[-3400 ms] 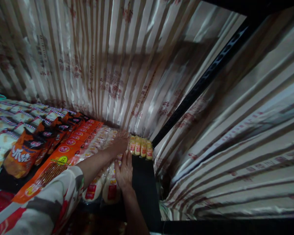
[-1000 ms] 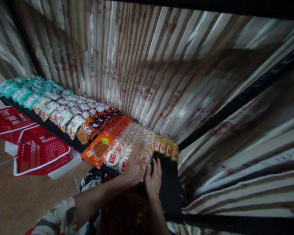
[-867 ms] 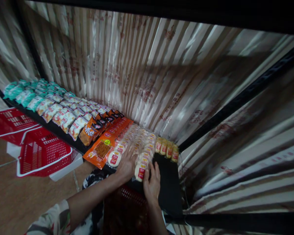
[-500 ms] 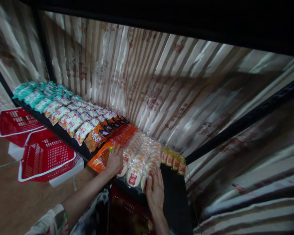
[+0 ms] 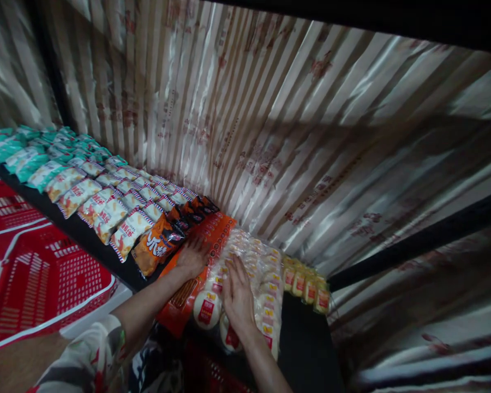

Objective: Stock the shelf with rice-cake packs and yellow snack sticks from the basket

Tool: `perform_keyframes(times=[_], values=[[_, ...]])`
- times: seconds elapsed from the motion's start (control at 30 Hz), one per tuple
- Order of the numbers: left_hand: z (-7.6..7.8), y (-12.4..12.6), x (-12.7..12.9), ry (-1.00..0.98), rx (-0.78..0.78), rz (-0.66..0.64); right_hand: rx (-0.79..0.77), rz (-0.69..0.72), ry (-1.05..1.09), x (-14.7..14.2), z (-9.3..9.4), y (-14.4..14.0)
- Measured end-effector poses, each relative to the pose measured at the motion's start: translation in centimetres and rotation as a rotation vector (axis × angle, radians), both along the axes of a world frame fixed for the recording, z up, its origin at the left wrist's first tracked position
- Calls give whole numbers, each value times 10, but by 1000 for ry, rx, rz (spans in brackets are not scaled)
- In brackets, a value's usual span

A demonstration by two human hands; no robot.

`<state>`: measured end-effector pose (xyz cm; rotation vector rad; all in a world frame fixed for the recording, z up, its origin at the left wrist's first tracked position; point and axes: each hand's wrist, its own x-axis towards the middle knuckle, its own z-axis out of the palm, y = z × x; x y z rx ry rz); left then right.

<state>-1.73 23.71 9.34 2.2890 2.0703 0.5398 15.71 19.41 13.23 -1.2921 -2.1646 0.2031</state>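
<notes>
1. Head view: the left hand (image 5: pixel 192 257) lies flat, fingers spread, on the long orange packets (image 5: pixel 196 273) at the front of the black shelf (image 5: pixel 306 349).
2. The right hand (image 5: pixel 238 297) presses palm-down, fingers slightly apart, on the clear packs of round white cakes (image 5: pixel 253 273) just right of the orange packets.
3. Small yellow packs (image 5: pixel 306 283) stand beside the cakes; red baskets (image 5: pixel 41 284) sit below the shelf at left.

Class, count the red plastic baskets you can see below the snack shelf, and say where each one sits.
2. One red basket lies nearest, below the shelf's front edge; the second lies behind it at the left edge, partly cut off. Others may be hidden.
</notes>
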Motion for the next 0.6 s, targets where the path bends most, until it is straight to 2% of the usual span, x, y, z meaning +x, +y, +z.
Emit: perform_keyframes(times=[0.17,0.43,0.6], values=[[-8,-1,4,24,11,8,-28,56,-63,-14,-10,17],[-17,5,3,32,-42,-8,-139,74,-270,-80,0,56],[-13,5,3,-3,-48,-23,-203,56,-414,-85,-1,91]])
